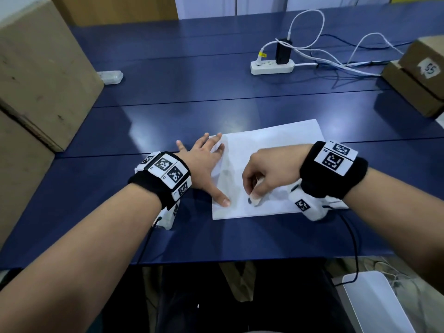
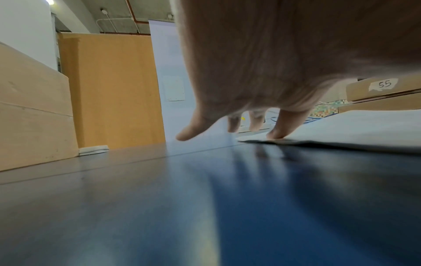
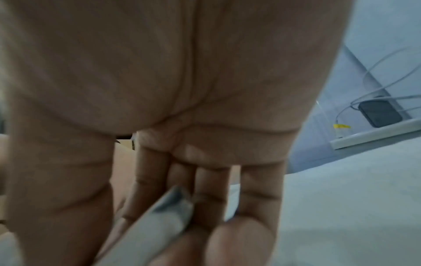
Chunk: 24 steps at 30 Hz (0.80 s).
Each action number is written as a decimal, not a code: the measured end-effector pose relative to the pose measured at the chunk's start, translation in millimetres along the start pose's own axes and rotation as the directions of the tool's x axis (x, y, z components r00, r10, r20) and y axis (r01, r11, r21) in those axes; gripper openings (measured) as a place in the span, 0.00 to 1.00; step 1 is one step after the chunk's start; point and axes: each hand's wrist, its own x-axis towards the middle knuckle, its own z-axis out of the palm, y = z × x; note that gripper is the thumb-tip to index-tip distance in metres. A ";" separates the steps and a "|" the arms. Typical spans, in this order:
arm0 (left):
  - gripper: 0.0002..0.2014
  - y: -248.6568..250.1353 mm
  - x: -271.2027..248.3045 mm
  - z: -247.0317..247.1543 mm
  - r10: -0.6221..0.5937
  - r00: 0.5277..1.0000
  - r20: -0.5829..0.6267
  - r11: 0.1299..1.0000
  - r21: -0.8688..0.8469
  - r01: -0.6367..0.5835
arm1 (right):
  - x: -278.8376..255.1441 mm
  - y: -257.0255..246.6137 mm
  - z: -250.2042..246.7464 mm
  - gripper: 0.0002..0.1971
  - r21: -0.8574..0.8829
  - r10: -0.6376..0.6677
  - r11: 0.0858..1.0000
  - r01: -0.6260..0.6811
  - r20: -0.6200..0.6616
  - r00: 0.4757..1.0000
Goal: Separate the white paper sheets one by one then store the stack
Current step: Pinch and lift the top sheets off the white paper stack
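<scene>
Thin stack of white paper sheets (image 1: 269, 164) flat on blue table (image 1: 168, 116); left hand (image 1: 204, 162) spread, pinning left edge; right hand (image 1: 264, 174) pinching lifted near edge – peel slowly, one sheet only

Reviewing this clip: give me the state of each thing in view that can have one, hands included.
paper stack: flat on the blue table, near edge lifted.
left hand: fingers spread straight, pressing the stack's left side.
right hand: fingers curled, grip pinching a lifted paper edge at the stack's near side.
power strip: black charger and white cables plugged in.
cardboard box marked 55: closed.
</scene>
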 end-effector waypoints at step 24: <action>0.64 6.2 6.8 -1.1 -0.007 1.000 -0.027 0.996 -0.089 0.005 | 2.1 7.0 -6.7 0.09 -0.066 0.004 0.998 -0.008 -0.058 0.998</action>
